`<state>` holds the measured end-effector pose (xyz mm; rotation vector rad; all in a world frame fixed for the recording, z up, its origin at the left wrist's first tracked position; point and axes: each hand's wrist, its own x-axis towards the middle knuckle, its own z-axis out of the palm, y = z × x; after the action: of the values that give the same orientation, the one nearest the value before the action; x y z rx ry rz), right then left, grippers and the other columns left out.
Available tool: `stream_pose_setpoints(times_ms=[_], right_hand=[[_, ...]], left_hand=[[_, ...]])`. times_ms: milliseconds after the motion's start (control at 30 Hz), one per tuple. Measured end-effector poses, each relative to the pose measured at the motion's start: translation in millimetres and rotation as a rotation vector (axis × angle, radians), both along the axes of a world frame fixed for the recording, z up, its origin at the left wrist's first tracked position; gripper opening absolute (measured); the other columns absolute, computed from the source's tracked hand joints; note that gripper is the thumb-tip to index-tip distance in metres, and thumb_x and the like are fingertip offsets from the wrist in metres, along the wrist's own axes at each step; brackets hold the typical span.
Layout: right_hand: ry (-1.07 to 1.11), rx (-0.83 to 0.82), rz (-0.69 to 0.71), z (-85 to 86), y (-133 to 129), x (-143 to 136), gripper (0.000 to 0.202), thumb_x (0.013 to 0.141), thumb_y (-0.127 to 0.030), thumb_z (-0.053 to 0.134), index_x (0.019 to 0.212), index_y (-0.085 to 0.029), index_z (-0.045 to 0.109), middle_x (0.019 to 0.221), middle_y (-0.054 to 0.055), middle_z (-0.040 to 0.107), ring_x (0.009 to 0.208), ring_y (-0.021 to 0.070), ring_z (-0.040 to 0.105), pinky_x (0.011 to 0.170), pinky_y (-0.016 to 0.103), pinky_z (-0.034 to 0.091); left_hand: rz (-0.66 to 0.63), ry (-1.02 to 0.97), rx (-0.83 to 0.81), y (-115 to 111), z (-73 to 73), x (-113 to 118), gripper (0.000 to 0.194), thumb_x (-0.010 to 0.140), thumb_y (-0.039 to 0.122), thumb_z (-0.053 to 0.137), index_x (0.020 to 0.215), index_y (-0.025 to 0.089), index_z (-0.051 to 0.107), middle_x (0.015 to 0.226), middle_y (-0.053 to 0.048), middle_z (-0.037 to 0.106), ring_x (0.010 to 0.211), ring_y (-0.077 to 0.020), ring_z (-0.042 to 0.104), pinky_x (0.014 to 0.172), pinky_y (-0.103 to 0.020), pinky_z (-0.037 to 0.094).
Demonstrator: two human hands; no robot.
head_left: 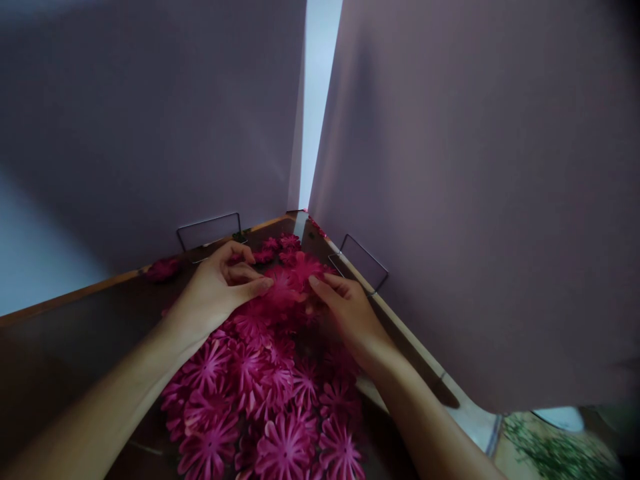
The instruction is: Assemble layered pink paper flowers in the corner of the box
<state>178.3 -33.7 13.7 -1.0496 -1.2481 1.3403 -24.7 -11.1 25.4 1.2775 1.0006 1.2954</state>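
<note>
Over the table, my left hand [217, 283] pinches the edge of a magenta artificial flower layer [281, 288] between thumb and fingers. Another magenta flower layer [303, 267], slightly blurred, is held at its edge by my right hand [347, 307]. The two layers are close together and overlap in view, so I cannot tell whether they touch. Below my wrists spreads a large heap of similar flower layers [285, 443], flat with many narrow petals and small centre holes. A few more magenta flowers [289, 241] lie beyond my hands.
Two tall grey panels [165, 120] meet in a corner behind the dark tabletop [65, 353], with a bright gap between them. Thin wire frames [210, 219] stand at the panels' bases. Green artificial foliage [555, 447] lies at the lower right. One magenta bunch [163, 269] sits by the left edge.
</note>
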Motion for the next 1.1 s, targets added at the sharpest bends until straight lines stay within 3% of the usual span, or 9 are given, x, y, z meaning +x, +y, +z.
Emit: stream_pose_setpoints(times_ms=[200,300,367,500,600,767,1100], right_hand=[[0.080,-0.008,-0.018,-3.8,3,2,0.028,0.083,-0.045,0.068,0.086,-0.018,0.073,0.075,0.003,0.069,0.061,0.0118,0.054,0.063,0.026,0.041],[0.119,-0.001,-0.028,-5.8,4,3,0.026,0.082,-0.043,0.069,0.083,-0.018,0.073,0.074,0.002,0.067,0.061,0.0112,0.053,0.063,0.026,0.041],[0.103,-0.003,-0.026,-5.7,4,3,0.026,0.083,-0.043,0.069,0.080,-0.017,0.072,0.069,0.001,0.064,0.060,0.0110,0.052,0.061,0.025,0.039],[0.035,-0.005,-0.012,-2.6,2,2,0.026,0.084,-0.043,0.067,0.077,-0.019,0.072,0.064,0.000,0.061,0.058,0.0115,0.050,0.058,0.025,0.037],[0.001,0.000,0.006,-0.2,0,-1,0.024,0.085,-0.041,0.066,0.079,-0.020,0.073,0.071,0.002,0.066,0.063,0.0126,0.054,0.062,0.026,0.040],[-0.067,0.026,0.046,0.2,-4,-7,0.025,0.085,-0.040,0.067,0.073,-0.019,0.071,0.071,0.002,0.065,0.066,0.0135,0.056,0.065,0.027,0.042],[-0.171,0.128,0.013,-0.3,-6,-10,0.029,0.083,-0.039,0.069,0.063,-0.020,0.059,0.062,-0.001,0.062,0.061,0.0129,0.055,0.060,0.026,0.040]], left_hand=[[-0.055,0.120,0.038,3,-4.0,-3,0.046,0.061,0.028,0.086,0.083,0.021,0.047,0.056,0.006,0.062,0.048,-0.0101,0.055,0.050,-0.019,0.040],[-0.131,0.328,0.110,6,-6.1,-7,0.033,0.067,0.034,0.082,0.080,0.021,0.054,0.055,0.006,0.056,0.049,-0.0109,0.052,0.050,-0.020,0.038],[-0.140,0.520,0.203,7,-7.0,-11,0.022,0.076,0.040,0.075,0.078,0.021,0.062,0.063,0.003,0.061,0.059,-0.0141,0.058,0.057,-0.023,0.041],[0.033,0.807,0.435,7,-5.0,-15,0.021,0.088,0.044,0.061,0.086,0.025,0.071,0.089,-0.003,0.071,0.086,-0.0213,0.064,0.079,-0.030,0.045],[0.131,0.807,0.606,1,-0.3,-10,0.019,0.092,0.039,0.057,0.093,0.025,0.070,0.094,-0.004,0.069,0.091,-0.0216,0.063,0.086,-0.032,0.045],[0.128,0.791,0.827,-13,1.8,4,0.015,0.089,0.030,0.063,0.096,0.025,0.074,0.099,-0.007,0.068,0.099,-0.0227,0.060,0.091,-0.035,0.047],[0.070,0.715,0.748,-16,-0.8,10,0.011,0.084,0.030,0.070,0.086,0.021,0.076,0.092,-0.006,0.071,0.091,-0.0211,0.063,0.082,-0.032,0.051]])
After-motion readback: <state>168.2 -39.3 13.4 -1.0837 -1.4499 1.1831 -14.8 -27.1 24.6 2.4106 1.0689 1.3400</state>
